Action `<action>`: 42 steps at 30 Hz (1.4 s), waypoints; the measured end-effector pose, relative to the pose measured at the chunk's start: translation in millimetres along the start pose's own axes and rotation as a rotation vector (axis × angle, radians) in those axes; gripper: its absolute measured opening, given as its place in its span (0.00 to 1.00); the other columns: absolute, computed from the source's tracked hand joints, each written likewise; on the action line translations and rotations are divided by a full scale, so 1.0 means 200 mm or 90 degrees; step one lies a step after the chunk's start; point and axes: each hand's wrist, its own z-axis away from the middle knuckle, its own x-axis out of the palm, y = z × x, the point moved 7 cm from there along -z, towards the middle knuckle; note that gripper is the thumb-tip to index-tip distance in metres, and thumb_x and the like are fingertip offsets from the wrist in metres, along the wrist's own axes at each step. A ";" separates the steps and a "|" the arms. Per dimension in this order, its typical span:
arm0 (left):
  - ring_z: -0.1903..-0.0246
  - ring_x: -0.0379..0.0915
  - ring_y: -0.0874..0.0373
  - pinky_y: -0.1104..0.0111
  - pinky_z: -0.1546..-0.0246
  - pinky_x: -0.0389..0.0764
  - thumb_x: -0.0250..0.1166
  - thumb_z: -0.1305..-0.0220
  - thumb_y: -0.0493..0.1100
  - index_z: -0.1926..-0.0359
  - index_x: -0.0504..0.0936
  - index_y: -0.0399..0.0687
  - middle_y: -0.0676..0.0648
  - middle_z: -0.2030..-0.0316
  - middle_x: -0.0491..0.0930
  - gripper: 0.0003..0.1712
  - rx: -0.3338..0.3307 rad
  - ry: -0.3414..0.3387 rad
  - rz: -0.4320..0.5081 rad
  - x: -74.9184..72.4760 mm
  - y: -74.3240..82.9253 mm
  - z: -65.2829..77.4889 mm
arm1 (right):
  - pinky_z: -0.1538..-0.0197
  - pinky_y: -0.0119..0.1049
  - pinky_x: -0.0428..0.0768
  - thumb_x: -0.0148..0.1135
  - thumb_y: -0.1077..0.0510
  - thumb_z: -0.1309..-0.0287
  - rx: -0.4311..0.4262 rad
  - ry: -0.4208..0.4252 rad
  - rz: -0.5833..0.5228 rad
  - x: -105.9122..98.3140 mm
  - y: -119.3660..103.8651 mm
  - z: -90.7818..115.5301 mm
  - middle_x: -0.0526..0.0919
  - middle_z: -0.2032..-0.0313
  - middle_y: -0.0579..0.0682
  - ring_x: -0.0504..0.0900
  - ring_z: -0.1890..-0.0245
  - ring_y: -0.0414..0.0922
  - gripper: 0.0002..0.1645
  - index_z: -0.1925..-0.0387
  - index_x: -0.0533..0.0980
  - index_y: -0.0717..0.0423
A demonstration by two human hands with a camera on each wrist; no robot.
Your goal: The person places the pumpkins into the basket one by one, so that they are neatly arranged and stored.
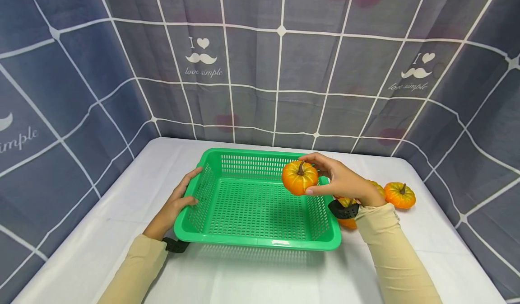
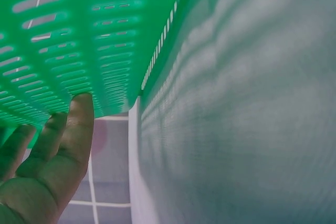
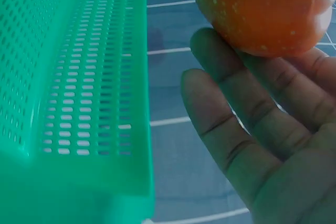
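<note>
A green plastic basket with slotted walls is in the middle of the white table, its inside bare. My left hand grips its left rim, thumb over the top and fingers along the outer wall. In the left wrist view those fingers touch the slotted side. Above the basket's right end, my right hand holds a small orange pumpkin with a brown stem between thumb and fingers. The right wrist view shows the pumpkin from below, resting against the fingers, beside the basket wall.
Several more small pumpkins lie to the right of the basket, one farther right and another partly hidden under my right wrist. A grey checked curtain stands behind the white table and along both sides.
</note>
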 end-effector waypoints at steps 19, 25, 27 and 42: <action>0.27 0.52 0.32 0.67 0.47 0.76 0.51 0.44 0.28 0.13 0.48 0.41 0.30 0.16 0.41 0.55 -0.003 0.002 -0.008 0.00 0.00 0.00 | 0.33 0.40 0.78 0.76 0.66 0.39 -0.011 -0.076 -0.050 0.12 0.03 -0.20 0.81 0.36 0.60 0.81 0.38 0.51 0.42 0.26 0.68 0.67; 0.30 0.54 0.33 0.65 0.48 0.77 0.50 0.42 0.28 0.13 0.48 0.42 0.30 0.16 0.42 0.54 -0.011 0.001 -0.008 0.00 -0.01 0.00 | 0.32 0.43 0.78 0.76 0.67 0.40 -0.001 -0.078 -0.054 0.15 0.05 -0.25 0.81 0.36 0.61 0.81 0.38 0.53 0.42 0.27 0.70 0.67; 0.31 0.55 0.32 0.64 0.49 0.78 0.50 0.42 0.28 0.13 0.47 0.42 0.29 0.16 0.42 0.54 -0.013 -0.001 -0.006 0.00 -0.01 0.00 | 0.32 0.45 0.78 0.77 0.67 0.41 0.003 -0.079 -0.052 0.16 0.06 -0.27 0.81 0.37 0.61 0.81 0.37 0.55 0.42 0.27 0.70 0.66; 0.30 0.55 0.32 0.66 0.49 0.79 0.51 0.42 0.28 0.13 0.47 0.41 0.30 0.16 0.42 0.54 -0.009 0.003 0.007 0.00 -0.01 0.00 | 0.30 0.51 0.76 0.75 0.64 0.39 0.021 -0.133 -0.014 0.25 0.06 -0.39 0.80 0.35 0.63 0.81 0.36 0.56 0.43 0.26 0.67 0.67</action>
